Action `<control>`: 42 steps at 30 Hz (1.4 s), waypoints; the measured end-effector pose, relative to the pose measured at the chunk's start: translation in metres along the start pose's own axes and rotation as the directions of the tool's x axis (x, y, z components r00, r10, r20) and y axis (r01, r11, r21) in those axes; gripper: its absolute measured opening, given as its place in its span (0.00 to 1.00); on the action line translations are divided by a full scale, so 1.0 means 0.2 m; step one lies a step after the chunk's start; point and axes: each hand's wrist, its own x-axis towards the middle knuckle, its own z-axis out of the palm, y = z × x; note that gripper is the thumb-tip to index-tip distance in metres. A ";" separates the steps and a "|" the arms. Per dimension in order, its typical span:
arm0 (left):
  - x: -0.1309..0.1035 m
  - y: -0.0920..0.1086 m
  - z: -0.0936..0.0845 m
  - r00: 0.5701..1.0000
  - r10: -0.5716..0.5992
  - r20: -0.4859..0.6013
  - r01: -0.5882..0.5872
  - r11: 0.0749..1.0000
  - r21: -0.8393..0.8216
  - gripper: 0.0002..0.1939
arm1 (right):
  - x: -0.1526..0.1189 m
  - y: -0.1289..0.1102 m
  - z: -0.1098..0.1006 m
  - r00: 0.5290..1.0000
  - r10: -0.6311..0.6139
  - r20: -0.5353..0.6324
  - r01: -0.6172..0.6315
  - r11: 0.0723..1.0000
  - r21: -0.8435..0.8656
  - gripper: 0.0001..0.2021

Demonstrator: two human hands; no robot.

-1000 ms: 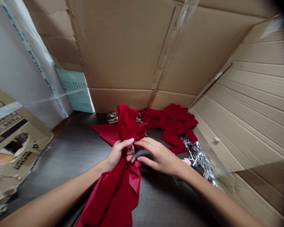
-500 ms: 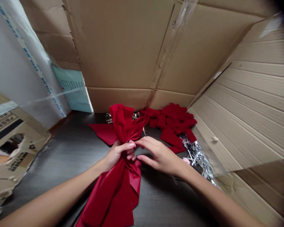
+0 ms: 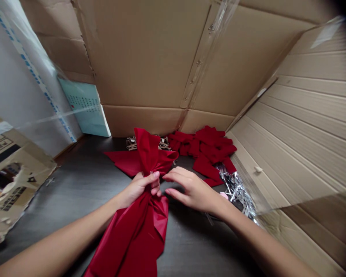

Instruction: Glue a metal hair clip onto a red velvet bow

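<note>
A large red fabric bow [image 3: 138, 238] with long tails stands over the dark table, its cloth gathered at the middle. My left hand [image 3: 145, 184] is closed round that gathered middle, thumb on top. Just right of it, my right hand [image 3: 187, 188] has its fingers apart and holds nothing that I can see. Its fingertips are close to the bow's centre, with a small gap between. Behind the bow, partly hidden by its loops, lies a pile of small metal clips [image 3: 132, 143].
Folded red fabric pieces [image 3: 215, 144] are heaped at the back right. Silver twist ties [image 3: 238, 190] lie along the right cardboard wall [image 3: 305, 127]. A light blue booklet [image 3: 83, 107] leans at the back left, and a torn carton [image 3: 20, 181] stands at the left.
The right hand has drawn slightly away from the bow's centre. The bow's upper loops have shifted and narrowed a little, while the left hand keeps its grip. The view has shifted slightly.
</note>
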 end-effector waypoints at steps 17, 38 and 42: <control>-0.02 0.04 0.08 0.980 -0.056 -0.192 0.060 0.998 0.016 0.19 | 0.00 -0.03 0.01 0.998 0.022 0.060 -0.021 1.000 -0.012 0.11; 0.00 -0.01 -0.01 0.997 -0.069 0.030 0.073 0.985 -0.159 0.19 | 0.00 -0.02 0.02 0.998 0.043 -0.052 -0.040 0.998 0.057 0.18; 0.01 -0.01 -0.03 0.997 -0.080 -0.018 0.077 0.987 -0.143 0.22 | 0.00 -0.02 0.03 0.998 0.051 -0.038 -0.049 0.998 0.042 0.16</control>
